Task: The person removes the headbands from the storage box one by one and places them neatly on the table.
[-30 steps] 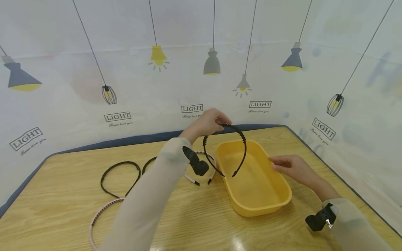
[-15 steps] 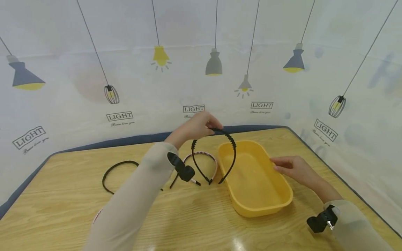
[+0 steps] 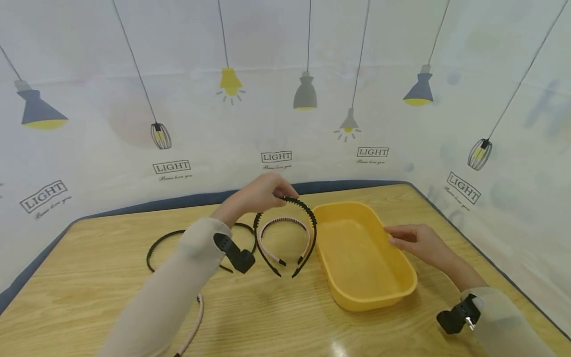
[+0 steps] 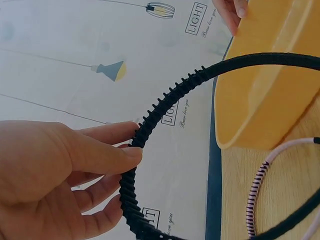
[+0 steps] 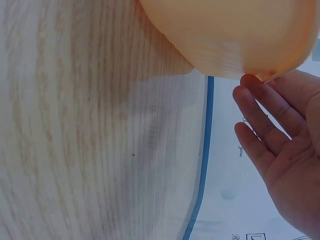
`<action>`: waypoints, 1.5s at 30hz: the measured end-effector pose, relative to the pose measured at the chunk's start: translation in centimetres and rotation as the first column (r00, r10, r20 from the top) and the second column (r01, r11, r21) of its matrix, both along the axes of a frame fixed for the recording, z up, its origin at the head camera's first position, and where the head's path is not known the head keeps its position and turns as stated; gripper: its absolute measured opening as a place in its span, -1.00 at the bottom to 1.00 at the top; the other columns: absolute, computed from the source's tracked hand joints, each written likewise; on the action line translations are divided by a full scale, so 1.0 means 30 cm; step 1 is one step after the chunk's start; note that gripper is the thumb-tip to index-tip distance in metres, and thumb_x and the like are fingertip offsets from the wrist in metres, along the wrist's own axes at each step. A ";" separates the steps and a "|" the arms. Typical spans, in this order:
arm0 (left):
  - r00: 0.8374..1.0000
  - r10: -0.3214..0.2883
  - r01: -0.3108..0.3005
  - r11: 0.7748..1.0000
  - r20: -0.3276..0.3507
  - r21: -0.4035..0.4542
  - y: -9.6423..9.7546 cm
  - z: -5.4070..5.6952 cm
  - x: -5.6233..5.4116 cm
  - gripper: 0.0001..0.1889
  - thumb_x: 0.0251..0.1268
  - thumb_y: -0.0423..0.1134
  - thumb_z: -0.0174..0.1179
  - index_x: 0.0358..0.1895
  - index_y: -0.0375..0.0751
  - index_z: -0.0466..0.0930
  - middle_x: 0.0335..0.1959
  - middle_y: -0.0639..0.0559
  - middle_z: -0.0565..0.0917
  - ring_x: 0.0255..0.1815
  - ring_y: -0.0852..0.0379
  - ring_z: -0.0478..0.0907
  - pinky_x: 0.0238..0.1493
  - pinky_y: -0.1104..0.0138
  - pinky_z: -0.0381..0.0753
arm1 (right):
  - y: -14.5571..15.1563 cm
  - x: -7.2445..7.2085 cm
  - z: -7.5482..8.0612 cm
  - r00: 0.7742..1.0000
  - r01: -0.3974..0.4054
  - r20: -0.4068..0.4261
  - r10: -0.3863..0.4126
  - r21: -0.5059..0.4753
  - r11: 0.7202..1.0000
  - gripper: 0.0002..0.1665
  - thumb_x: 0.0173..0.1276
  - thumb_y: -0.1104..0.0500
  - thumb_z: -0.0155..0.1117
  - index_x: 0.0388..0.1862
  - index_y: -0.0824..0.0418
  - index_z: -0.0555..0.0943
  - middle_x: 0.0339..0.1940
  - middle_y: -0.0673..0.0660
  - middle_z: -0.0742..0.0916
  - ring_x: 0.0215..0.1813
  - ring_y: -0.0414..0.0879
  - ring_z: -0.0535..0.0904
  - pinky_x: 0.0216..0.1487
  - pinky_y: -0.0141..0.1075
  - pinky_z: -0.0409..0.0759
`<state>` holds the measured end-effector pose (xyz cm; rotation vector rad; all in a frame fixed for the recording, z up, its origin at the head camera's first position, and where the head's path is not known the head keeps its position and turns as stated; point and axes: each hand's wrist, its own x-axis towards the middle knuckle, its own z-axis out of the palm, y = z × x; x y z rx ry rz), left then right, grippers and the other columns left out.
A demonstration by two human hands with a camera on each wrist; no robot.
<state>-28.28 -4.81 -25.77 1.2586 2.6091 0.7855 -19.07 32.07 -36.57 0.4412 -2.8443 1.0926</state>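
My left hand (image 3: 258, 194) pinches the toothed top of a black headband (image 3: 314, 225) between thumb and fingers, its two tips pointing down over the table. In the left wrist view that headband (image 4: 260, 60) crosses in front of the yellow plastic bin (image 4: 260, 100). Behind it on the wood lies a pink headband (image 3: 261, 238) with dark stripes. My right hand (image 3: 421, 243) holds the right rim of the yellow bin (image 3: 339, 297). The right wrist view shows fingers (image 5: 260, 117) against the bin's outside, with the thumb hidden.
Left of the held headband lie two more black headbands, one (image 3: 156, 243) partly behind my left sleeve, the other (image 3: 247, 226) partly behind my wrist. Another pink headband (image 3: 196, 322) lies nearer, half covered by the sleeve. A printed cloth wall (image 3: 223, 124) borders the table (image 3: 276, 317).
My left hand has carried the black headband leftward and lower, away from above the bin to in front of the striped pink headband. My right hand stays at the bin's rim.
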 end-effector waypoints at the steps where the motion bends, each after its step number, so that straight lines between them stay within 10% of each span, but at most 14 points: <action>1: 1.000 0.004 -0.004 1.000 0.001 -0.006 -0.008 -0.004 0.002 -0.73 0.23 -0.46 0.13 -0.01 -0.23 0.62 -0.03 -0.06 0.60 0.03 0.03 0.48 0.04 0.27 0.46 | 0.000 0.000 0.000 1.000 0.001 0.001 -0.001 0.002 1.000 -0.54 0.31 0.18 0.19 0.10 0.45 0.50 0.02 0.36 0.60 0.00 0.16 0.56 -0.16 -0.27 0.59; 45: 0.996 0.059 -0.057 0.998 0.063 -0.042 -0.310 -0.192 0.091 -0.75 0.16 -0.49 0.17 -0.08 -0.27 0.62 -0.14 -0.04 0.62 -0.10 0.00 0.53 -0.07 0.18 0.53 | -0.004 0.001 -0.004 1.000 0.010 0.004 -0.010 0.013 1.000 -0.51 0.31 0.14 0.19 0.12 0.43 0.50 0.03 0.35 0.59 -0.02 -0.06 0.58 -0.15 -0.27 0.59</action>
